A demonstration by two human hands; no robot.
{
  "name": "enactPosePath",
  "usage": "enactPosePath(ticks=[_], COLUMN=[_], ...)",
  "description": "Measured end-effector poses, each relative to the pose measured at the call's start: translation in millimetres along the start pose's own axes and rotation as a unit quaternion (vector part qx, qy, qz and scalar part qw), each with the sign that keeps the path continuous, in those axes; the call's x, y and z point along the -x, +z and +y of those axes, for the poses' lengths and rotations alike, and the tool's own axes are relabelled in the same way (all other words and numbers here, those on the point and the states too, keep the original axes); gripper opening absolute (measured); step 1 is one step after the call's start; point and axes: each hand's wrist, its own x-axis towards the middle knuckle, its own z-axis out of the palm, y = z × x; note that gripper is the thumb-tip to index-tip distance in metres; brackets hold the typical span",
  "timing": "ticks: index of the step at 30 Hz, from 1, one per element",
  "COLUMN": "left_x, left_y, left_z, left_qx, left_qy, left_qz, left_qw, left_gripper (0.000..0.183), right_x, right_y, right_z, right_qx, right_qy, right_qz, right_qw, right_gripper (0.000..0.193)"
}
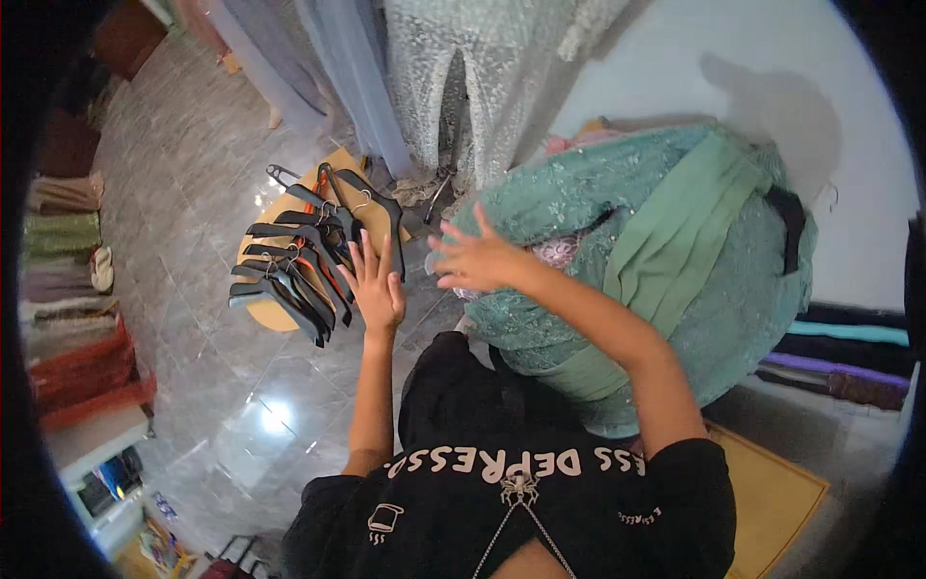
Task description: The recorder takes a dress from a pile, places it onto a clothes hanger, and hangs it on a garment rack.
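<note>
Both my hands are raised in front of me with nothing in them. My left hand point(376, 285) has its fingers stretched up and apart, just right of a pile of clothes hangers point(301, 253). These are mostly black with metal hooks, a few showing orange. They lie on a round tan board point(275, 314) on the floor. My right hand point(475, 253) is spread too, at the left edge of a green embroidered dress point(540, 203). The dress is heaped on my right, with a plain pleated green sash point(666, 222) across it. Pink lace point(557, 253) shows in its folds.
White beaded gowns point(482, 58) and a grey-blue gown point(352, 68) hang ahead, their hems near the floor. Folded fabrics point(63, 241) line the far left. Dark, turquoise and purple cloths point(839, 352) lie at right, above a tan panel point(772, 492). The floor is grey tile point(207, 232).
</note>
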Motion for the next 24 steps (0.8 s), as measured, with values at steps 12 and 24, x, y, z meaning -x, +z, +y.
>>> enactPosePath(ticks=[12, 24], left_x=[-46.3, -92.9], left_y=[37.6, 49.7], left_z=[55.8, 226.2], left_qx=[0.112, 0.211], left_qy=[0.151, 0.45], left_qz=[-0.052, -0.063], left_qw=[0.981, 0.865], left_gripper=[0.046, 0.051], right_x=[182.9, 242.2], right_y=[-28.3, -5.2], right_z=[0.1, -35.6], right_qx=[0.242, 0.116], right_qy=[0.523, 0.397], right_qz=[0.244, 0.483], right_qw=[0.78, 0.772], right_gripper=[0.06, 0.053])
